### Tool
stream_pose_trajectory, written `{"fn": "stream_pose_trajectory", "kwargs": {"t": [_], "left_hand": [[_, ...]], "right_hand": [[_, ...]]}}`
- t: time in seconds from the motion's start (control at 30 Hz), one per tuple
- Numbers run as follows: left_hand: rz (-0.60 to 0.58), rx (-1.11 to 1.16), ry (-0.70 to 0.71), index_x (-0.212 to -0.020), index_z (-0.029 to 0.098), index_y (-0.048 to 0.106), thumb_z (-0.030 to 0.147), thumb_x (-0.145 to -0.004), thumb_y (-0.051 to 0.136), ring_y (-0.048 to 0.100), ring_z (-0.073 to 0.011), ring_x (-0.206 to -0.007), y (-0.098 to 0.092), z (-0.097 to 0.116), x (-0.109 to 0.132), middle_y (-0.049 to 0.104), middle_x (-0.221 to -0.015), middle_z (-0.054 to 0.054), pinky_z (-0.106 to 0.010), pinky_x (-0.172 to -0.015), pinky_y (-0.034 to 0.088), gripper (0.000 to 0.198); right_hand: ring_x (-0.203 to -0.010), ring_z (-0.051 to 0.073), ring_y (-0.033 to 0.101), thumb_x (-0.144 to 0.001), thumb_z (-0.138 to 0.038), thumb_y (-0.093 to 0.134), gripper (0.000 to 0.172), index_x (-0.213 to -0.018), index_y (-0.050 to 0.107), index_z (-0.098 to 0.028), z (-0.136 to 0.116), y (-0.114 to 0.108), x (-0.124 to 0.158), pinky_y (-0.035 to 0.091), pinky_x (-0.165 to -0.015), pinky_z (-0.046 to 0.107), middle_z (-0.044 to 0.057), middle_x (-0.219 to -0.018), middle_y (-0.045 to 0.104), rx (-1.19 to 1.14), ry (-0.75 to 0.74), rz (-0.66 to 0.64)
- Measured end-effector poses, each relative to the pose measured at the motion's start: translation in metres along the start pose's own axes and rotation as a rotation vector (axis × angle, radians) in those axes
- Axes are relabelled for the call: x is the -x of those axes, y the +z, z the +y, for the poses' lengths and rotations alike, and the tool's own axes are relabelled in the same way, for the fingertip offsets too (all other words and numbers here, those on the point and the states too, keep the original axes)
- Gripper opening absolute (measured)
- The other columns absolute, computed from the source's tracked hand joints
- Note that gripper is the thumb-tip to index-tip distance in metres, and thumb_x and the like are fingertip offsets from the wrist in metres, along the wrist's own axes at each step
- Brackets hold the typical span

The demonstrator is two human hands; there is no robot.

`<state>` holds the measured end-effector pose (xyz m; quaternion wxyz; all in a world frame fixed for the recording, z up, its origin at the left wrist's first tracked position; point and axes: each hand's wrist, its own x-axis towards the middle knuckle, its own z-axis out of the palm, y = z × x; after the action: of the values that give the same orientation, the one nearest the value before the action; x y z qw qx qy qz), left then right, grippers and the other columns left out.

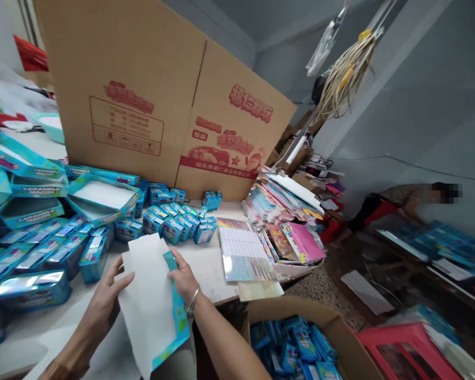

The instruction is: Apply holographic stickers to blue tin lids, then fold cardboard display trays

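Between my hands is a partly folded card sheet [152, 295], white on its inner face, with a blue printed edge along the right and bottom. My left hand [113, 290] is at its left edge, the thumb apart from the fingers and resting by the card. On the other side, my right hand [183, 274] pinches the upper right blue flap between thumb and fingers. Small blue boxes [172, 227] stand in rows just beyond the card. To the left, open blue trays [101, 198] with white insides are stacked above more blue packs [31, 289].
A large brown cardboard panel [142, 79] stands behind the boxes. Printed sheets [281, 200] are piled at the right. An open carton [340, 338] of blue packs sits below right. Another person [399, 198] bends over blue items at the far right.
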<state>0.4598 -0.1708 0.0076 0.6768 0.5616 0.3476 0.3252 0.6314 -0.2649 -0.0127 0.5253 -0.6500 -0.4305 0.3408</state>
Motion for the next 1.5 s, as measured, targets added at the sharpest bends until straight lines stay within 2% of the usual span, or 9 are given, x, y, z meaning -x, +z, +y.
{"fn": "stream_pose_trajectory", "kwargs": {"t": [0.17, 0.3, 0.4, 0.5, 0.63, 0.77, 1.0, 1.23, 1.5], "left_hand": [[-0.010, -0.020, 0.068, -0.106, 0.019, 0.072, 0.053, -0.077, 0.058, 0.068, -0.0324, -0.105, 0.013, -0.013, -0.016, 0.073, -0.118, -0.008, -0.038, -0.086, 0.056, 0.047], [0.179, -0.165, 0.095, -0.065, 0.018, 0.071, 0.055, -0.070, 0.065, 0.064, -0.0372, -0.110, 0.022, -0.036, -0.031, 0.076, -0.089, -0.011, -0.046, -0.104, 0.045, 0.037], [0.285, -0.142, 0.120, -0.098, 0.017, 0.072, 0.056, -0.074, 0.066, 0.062, -0.0329, -0.114, 0.029, -0.048, -0.033, 0.074, -0.105, -0.010, -0.042, -0.101, 0.047, 0.047], [0.308, -0.107, 0.145, -0.144, 0.016, 0.044, 0.059, -0.080, 0.061, 0.069, -0.0239, -0.094, 0.031, -0.051, -0.033, 0.073, -0.096, -0.006, -0.034, -0.084, 0.054, 0.079], [0.222, -0.116, 0.104, -0.133, 0.010, 0.056, 0.069, -0.076, 0.060, 0.068, -0.0225, -0.073, 0.024, -0.048, -0.036, 0.070, -0.075, -0.003, -0.030, -0.064, 0.054, 0.081], [0.137, -0.132, 0.058, -0.113, 0.012, 0.068, 0.074, -0.071, 0.062, 0.072, -0.0273, -0.081, 0.018, -0.043, -0.036, 0.072, -0.072, -0.005, -0.032, -0.068, 0.056, 0.075], [0.085, -0.198, 0.046, -0.112, 0.013, 0.067, 0.078, -0.067, 0.061, 0.073, -0.0276, -0.080, 0.019, -0.037, -0.040, 0.075, -0.080, -0.008, -0.034, -0.068, 0.058, 0.079], [-0.016, -0.460, 0.129, -0.105, 0.013, 0.069, 0.064, -0.080, 0.046, 0.070, -0.0262, -0.089, 0.018, -0.044, -0.044, 0.075, -0.093, -0.011, -0.033, -0.077, 0.055, 0.062], [-0.523, -1.028, 0.170, -0.095, 0.015, 0.076, 0.027, -0.055, 0.066, 0.068, -0.0273, -0.069, 0.012, -0.003, -0.077, 0.076, -0.076, -0.008, -0.031, -0.062, 0.048, 0.043]], "right_hand": [[-0.089, 0.015, 0.066, -0.095, -0.019, 0.042, 0.036, -0.130, 0.047, -0.022, 0.012, 0.017, -0.007, 0.053, -0.074, 0.023, 0.002, -0.104, 0.068, 0.302, 0.021, 0.125], [-0.095, 0.019, 0.058, -0.093, -0.035, 0.055, 0.019, -0.080, 0.057, -0.020, 0.018, 0.020, -0.019, 0.047, -0.092, 0.031, 0.004, -0.090, 0.063, 0.488, 0.017, 0.209], [-0.096, 0.022, 0.054, -0.089, -0.031, 0.059, 0.019, -0.073, 0.053, -0.021, 0.021, 0.030, -0.024, 0.043, -0.097, 0.036, 0.005, -0.088, 0.061, 0.552, 0.038, 0.267], [-0.087, 0.019, 0.055, -0.098, -0.028, 0.040, 0.018, -0.095, 0.056, -0.020, 0.023, 0.041, -0.024, 0.048, -0.084, 0.030, 0.006, -0.088, 0.059, 0.559, 0.048, 0.302], [-0.080, 0.016, 0.056, -0.104, -0.024, 0.016, 0.040, -0.109, 0.054, -0.015, 0.020, 0.036, -0.018, 0.048, -0.074, 0.024, 0.006, -0.086, 0.058, 0.585, 0.017, 0.214], [-0.089, 0.015, 0.061, -0.095, -0.033, 0.054, 0.016, -0.103, 0.062, -0.021, 0.008, 0.008, -0.016, 0.048, -0.080, 0.023, 0.001, -0.093, 0.066, 0.676, -0.061, -0.079], [-0.106, 0.029, 0.064, -0.083, -0.046, 0.066, 0.037, -0.114, 0.064, -0.026, -0.012, -0.002, -0.035, 0.050, -0.089, 0.043, 0.008, -0.120, 0.064, 0.950, 0.025, -0.361], [-0.101, 0.023, 0.066, -0.084, -0.034, 0.062, 0.059, -0.139, 0.044, -0.026, -0.002, 0.005, -0.007, 0.052, -0.087, 0.033, 0.009, -0.127, 0.056, 1.014, 0.011, -0.302], [-0.111, 0.022, 0.061, -0.085, -0.018, 0.055, 0.062, -0.142, 0.032, -0.021, -0.010, 0.007, -0.009, 0.051, -0.089, 0.033, 0.011, -0.137, 0.050, 1.123, -0.064, -0.199]]}}
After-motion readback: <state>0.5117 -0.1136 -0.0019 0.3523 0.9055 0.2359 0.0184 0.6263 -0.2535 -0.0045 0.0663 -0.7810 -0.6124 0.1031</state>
